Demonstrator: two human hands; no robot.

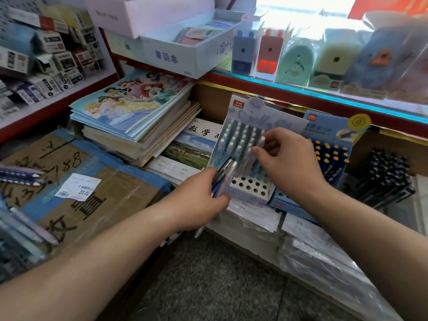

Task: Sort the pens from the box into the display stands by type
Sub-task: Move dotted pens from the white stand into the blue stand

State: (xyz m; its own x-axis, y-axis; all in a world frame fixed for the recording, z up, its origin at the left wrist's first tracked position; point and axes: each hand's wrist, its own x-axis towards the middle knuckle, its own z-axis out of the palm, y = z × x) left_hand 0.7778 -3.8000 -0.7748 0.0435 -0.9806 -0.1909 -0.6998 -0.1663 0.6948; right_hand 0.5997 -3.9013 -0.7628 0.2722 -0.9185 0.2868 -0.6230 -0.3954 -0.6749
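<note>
A pale blue display stand (249, 188) with a tall card back stands in the middle, its rear rows filled with light blue and white pens and its front holes bare. My left hand (199, 200) grips a small bunch of pens (225, 174), dark blue and translucent, just left of the stand. My right hand (287, 156) pinches a translucent pen (259, 147) over the stand's right side. A second, darker blue stand (328, 144) with yellow-capped pens sits to the right.
A taped cardboard box (76, 188) lies at the left with loose pens (20, 176) on it. Stacks of notebooks (136, 117) sit behind it. A bundle of black pens (384, 174) lies at the right. Pencil sharpeners (266, 54) line the upper shelf.
</note>
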